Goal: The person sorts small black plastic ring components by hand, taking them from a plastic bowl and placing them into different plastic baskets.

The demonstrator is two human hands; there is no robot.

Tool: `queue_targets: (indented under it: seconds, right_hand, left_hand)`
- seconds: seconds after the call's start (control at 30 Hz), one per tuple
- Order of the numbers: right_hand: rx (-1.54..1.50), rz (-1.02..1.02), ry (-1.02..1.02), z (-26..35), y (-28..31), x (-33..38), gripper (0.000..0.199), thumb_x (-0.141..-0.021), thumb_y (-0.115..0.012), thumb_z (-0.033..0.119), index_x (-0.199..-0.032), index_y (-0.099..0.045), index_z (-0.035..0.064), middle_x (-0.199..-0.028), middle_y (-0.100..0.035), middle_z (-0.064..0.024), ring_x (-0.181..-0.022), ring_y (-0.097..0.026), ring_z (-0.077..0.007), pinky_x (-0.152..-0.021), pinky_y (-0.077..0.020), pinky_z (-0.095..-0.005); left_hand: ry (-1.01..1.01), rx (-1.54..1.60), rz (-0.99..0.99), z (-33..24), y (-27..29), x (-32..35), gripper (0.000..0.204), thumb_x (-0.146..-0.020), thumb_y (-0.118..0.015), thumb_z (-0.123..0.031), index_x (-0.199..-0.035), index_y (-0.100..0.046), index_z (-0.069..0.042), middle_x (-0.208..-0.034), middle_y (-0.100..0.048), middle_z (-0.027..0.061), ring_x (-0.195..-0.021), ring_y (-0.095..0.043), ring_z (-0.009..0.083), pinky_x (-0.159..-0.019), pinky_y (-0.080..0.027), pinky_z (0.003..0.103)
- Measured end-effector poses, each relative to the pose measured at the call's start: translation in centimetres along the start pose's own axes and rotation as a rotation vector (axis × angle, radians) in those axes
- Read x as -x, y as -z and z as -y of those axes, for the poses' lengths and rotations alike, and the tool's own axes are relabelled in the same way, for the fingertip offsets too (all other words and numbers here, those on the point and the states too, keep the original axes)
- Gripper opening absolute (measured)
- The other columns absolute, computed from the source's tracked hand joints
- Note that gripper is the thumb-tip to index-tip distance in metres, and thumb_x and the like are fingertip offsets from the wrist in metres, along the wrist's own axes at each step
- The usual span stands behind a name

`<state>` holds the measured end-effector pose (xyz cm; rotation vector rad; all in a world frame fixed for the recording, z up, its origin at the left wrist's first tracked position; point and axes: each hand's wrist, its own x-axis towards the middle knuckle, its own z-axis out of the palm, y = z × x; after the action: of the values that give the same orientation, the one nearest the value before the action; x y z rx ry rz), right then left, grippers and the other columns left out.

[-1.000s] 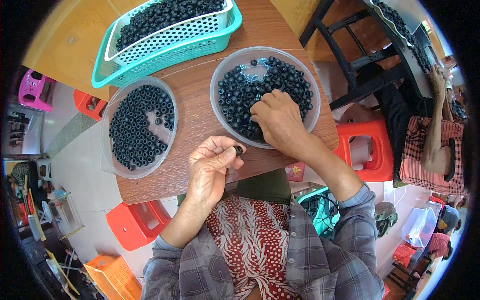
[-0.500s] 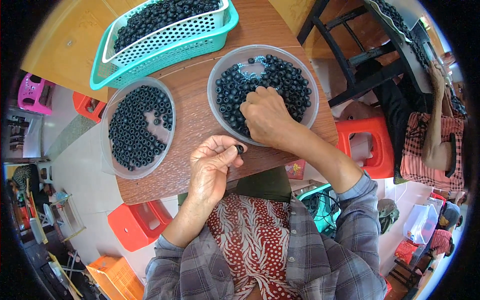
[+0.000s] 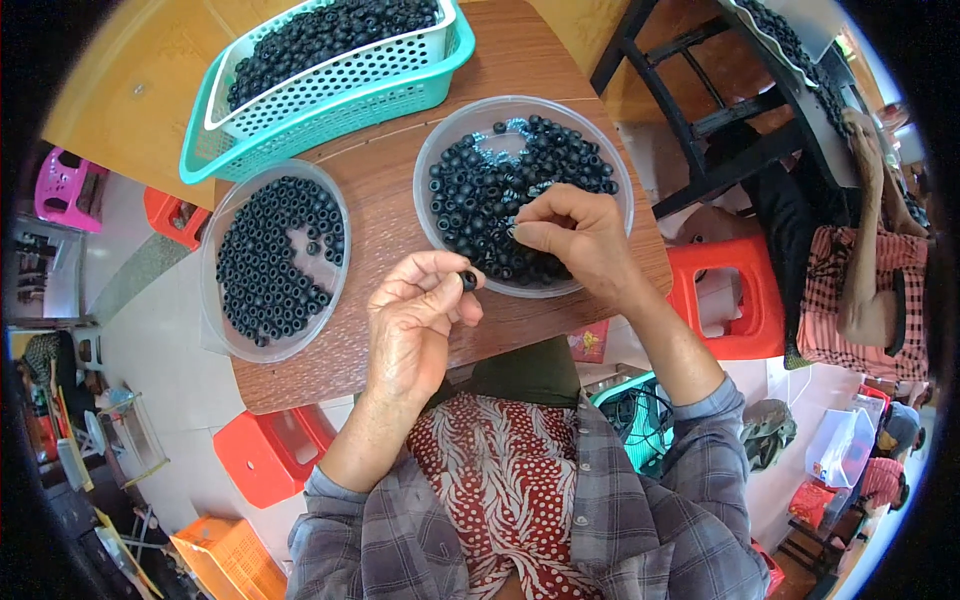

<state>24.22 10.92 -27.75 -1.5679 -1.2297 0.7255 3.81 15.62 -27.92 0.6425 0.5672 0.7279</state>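
your left hand [image 3: 415, 320] hovers over the near edge of the round wooden table [image 3: 390, 190], thumb and forefinger pinched together on one small black ring [image 3: 467, 280], held at the fingertips just left of the right bowl [image 3: 432, 160]. your right hand [image 3: 575, 235] sits directly to the right of that ring and slightly farther away, over the near side of the bowl, its fingertips drawn together on something tiny among the rings; you cannot tell exactly what it grips. the two hands are near but not touching, with the right hand's fingertips pointing left toward the ring. the ring is dark, matte and stubby, like a short bead with a hole; its hole direction is too small to read. the right bowl is clear plastic, partly filled with the same black rings. a second clear bowl [image 3: 225, 340] of rings sits to the left, and a teal basket [image 3: 440, 65] of more lies beyond both.
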Motion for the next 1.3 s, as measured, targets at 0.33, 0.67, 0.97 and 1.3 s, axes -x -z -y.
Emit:
queue_targets:
  seconds: [0.33, 0.67, 0.97, 1.3]
  right_hand:
    - [-0.345, 0.063, -0.179, 1.7, 1.1, 0.5, 0.014, -0.082, -0.069, 0.014, -0.082, -0.068, 0.0004, -0.072, -0.062, -0.0004, -0.068, -0.054, -0.0068, -0.062, -0.0433, -0.0222]
    - [-0.385, 0.116, -0.199, 0.6, 1.4, 0.8, 0.016, -0.085, -0.066, 0.015, -0.080, -0.065, 0.0000, -0.070, -0.059, -0.0001, -0.066, -0.051, -0.0061, -0.060, -0.0407, -0.0217]
    - [-0.248, 0.060, -0.104, 0.5, 1.4, 0.6, 0.017, -0.088, -0.064, 0.014, -0.082, -0.064, -0.0016, -0.073, -0.060, 0.0000, -0.070, -0.053, -0.0059, -0.063, -0.0434, -0.0221]
    - [0.138, -0.185, 0.319, -0.3, 1.0, -1.1, 0.010, -0.080, -0.065, 0.009, -0.076, -0.063, -0.0002, -0.070, -0.060, -0.0107, -0.067, -0.057, -0.0227, -0.062, -0.0440, -0.0348]
  left_hand:
    - [-0.451, -0.789, 0.039, 1.1, -2.5, -2.6, 0.026, -0.085, -0.066, -0.005, -0.111, -0.062, 0.000, -0.090, -0.062, 0.0048, -0.073, -0.056, 0.0077, -0.066, -0.048, 0.021]
    - [-0.561, -0.995, 0.066, 1.5, -3.8, -3.4, 0.013, -0.080, -0.066, 0.002, -0.093, -0.065, 0.001, -0.079, -0.057, 0.0047, -0.067, -0.055, 0.0105, -0.058, -0.044, 0.024]
    - [-0.304, -0.704, 0.035, 1.2, -4.2, -4.2, 0.009, -0.082, -0.065, 0.002, -0.091, -0.064, 0.003, -0.081, -0.061, 0.0030, -0.065, -0.055, 0.0085, -0.058, -0.046, 0.021]
    - [-0.056, -0.542, 0.028, 0.0, -4.1, -7.4, 0.007, -0.080, -0.068, 0.000, -0.085, -0.065, 0.003, -0.069, -0.062, 0.0049, -0.052, -0.054, 0.0099, -0.050, -0.044, 0.020]
